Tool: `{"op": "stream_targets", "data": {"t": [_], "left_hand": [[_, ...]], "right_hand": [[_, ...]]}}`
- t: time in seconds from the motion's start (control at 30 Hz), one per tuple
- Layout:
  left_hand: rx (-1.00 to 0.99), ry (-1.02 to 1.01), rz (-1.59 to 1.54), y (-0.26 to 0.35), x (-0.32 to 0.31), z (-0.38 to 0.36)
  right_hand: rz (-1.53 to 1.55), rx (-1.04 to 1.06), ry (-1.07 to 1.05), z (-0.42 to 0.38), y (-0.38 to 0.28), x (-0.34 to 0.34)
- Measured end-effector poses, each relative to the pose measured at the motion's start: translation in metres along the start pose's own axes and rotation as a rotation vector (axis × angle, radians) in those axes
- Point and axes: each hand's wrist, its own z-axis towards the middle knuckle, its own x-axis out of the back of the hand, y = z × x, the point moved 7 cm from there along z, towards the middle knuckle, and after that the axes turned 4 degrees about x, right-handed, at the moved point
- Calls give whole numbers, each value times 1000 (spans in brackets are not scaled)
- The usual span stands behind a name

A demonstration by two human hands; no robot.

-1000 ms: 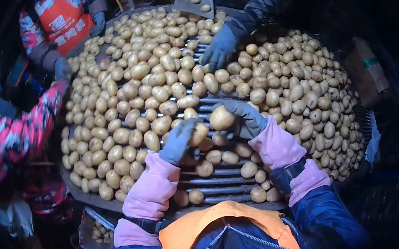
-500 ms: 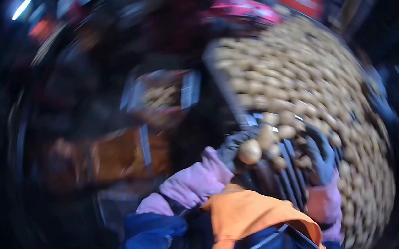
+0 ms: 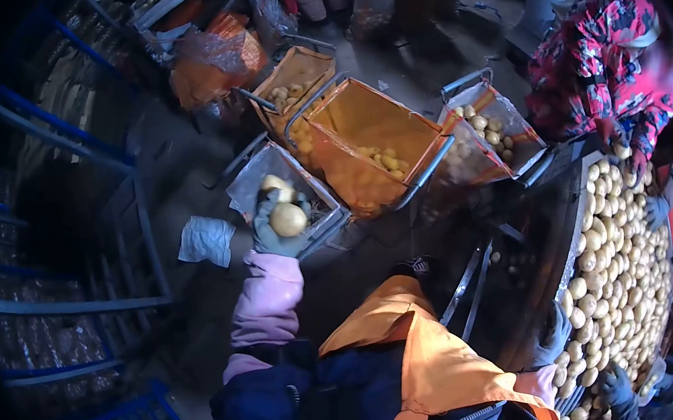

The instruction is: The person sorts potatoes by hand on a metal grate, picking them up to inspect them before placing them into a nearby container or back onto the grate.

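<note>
My left hand (image 3: pixel 271 236), in a grey glove and pink sleeve, is stretched out over a basket with a pale lining (image 3: pixel 323 234). It is closed around potatoes; a large round potato (image 3: pixel 288 219) and another potato (image 3: pixel 276 187) show in its grasp. At the near edge of the sorting table, my right hand (image 3: pixel 557 336), also gloved, rests beside the heap of potatoes (image 3: pixel 613 264). Its fingers are partly hidden, and I cannot make out whether they hold anything.
An orange-lined basket (image 3: pixel 381 121) with some potatoes stands ahead, between a smaller orange basket (image 3: pixel 302 63) and a pale-lined basket (image 3: pixel 509 153). A co-worker in a patterned pink jacket (image 3: pixel 606 62) bends over the table. Other gloved hands (image 3: pixel 617 389) are among the potatoes. Blue-grey metal racks (image 3: pixel 78 304) stand left.
My view has swung left, from the table to the baskets. My left hand has moved from the table to over the pale-lined basket with potatoes in it. My right hand stays by the table.
</note>
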Motion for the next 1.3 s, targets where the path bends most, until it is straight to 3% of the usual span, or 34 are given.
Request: {"op": "stream_targets", "data": {"t": [0.03, 0.1, 0.13, 0.2, 0.23, 0.27, 0.33, 0.4, 0.43, 0.47, 0.53, 0.6, 0.67, 0.7, 0.73, 0.8, 0.83, 0.87, 0.9, 0.97, 1.0, 1.03, 1.07, 1.1, 1.17, 1.23, 1.27, 1.3], "left_hand": [[-102, 149, 117, 21, 25, 7], [-839, 132, 778, 69, 48, 26], [-855, 175, 877, 79, 55, 35], [-579, 210, 501, 73, 18, 25], [-489, 48, 430, 65, 7, 32], [-63, -94, 6, 33, 0, 40], [278, -291, 9, -15, -67, 10], [558, -543, -55, -64, -119, -10], [691, -655, -98, -90, -140, -17], [767, -714, -79, -115, -160, -25], [975, -727, -38, -162, -196, -44], [1146, -759, 10, -207, -224, -63], [1240, -679, 226, -249, -239, -77], [1284, -629, 381, -269, -242, -83], [1329, -786, 525, -285, -245, -88], [1058, -796, 930, -304, -268, -114], [887, -1043, 1067, -327, -258, -103], [647, -1270, 1209, -349, -248, -92], [380, -1438, 1311, -369, -237, -82], [810, -1359, 1236, -374, -266, -105], [1084, -1270, 1119, -368, -290, -130], [1347, -1159, 995, -369, -300, -148], [1235, -1182, 1112, -376, -304, -144], [1116, -1201, 1223, -382, -308, -138], [891, -1202, 1360, -391, -314, -121], [583, -1388, 963, -412, -319, -126], [427, -1449, 760, -409, -327, -132], [543, -1421, 819, -413, -319, -135]], "right_hand": [[-5, -7, -4, 7, -11, 3], [-45, 17, 20, 8, -12, 2], [-66, 21, 37, 6, -12, 2], [-91, 14, 36, 7, -13, 2], [-105, -5, 18, 6, -14, 3], [-116, -25, 2, 7, -14, 2], [-120, 21, 8, 11, -21, 7], [-19, -57, -61, 13, -12, 6], [31, -84, 9, 20, -19, 16], [75, -113, 83, 32, -29, 25], [294, -329, 25, 51, -27, 30], [700, -570, -16, 71, -36, 25], [1153, -529, -21, 112, -71, 26], [1206, -474, -38, 126, -77, 24], [1258, -417, -57, 136, -80, 23], [850, -183, -170, 154, -73, 25], [620, -95, -225, 158, -68, 23], [715, -171, -198, 152, -57, 21], [1020, -315, -142, 141, -44, 11], [1536, -601, -42, 126, -36, 12], [1463, -617, 44, 121, -27, 19], [1605, -757, 112, 114, -23, 22], [1748, -894, 186, 108, -21, 26], [1790, -844, 186, 97, -4, 4], [2009, -995, 232, 93, 2, 1], [2164, -1078, 279, 93, 2, 0], [2096, -1153, 307, 95, 1, -2], [2026, -1228, 328, 102, -4, -5]]}}
